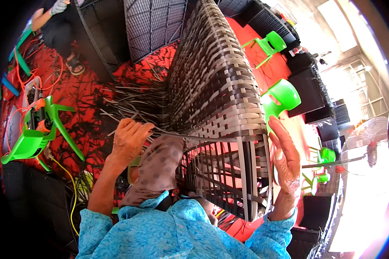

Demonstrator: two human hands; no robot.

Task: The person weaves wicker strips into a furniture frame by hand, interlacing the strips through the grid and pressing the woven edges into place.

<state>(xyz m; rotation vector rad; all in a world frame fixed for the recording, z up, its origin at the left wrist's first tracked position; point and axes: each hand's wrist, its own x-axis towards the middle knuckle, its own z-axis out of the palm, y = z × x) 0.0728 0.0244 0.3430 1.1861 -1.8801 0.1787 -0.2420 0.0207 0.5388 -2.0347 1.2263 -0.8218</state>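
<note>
A partly woven panel [220,64] of flat grey and brown plastic strips stands in front of me, its near part an open frame of bare dark bars [218,172]. My left hand [132,140], left of the panel, is closed in a pinch on a grey weaving strip [199,137] that runs right into the edge of the weave. Many loose strip ends [138,99] fan out beside the panel's left side. My right hand [286,162] is upright along the panel's right edge, fingers stretched out; whether its palm touches the frame I cannot tell.
Green plastic chairs [285,97] stand at right, and another green chair [28,144] at left bears an orange-and-black tool [41,118]. Black woven pieces [155,26] stand ahead. A co-worker's gloved hand [58,7] shows upper left. Strip scraps cover the red floor [90,138]; a fan [369,151] stands right.
</note>
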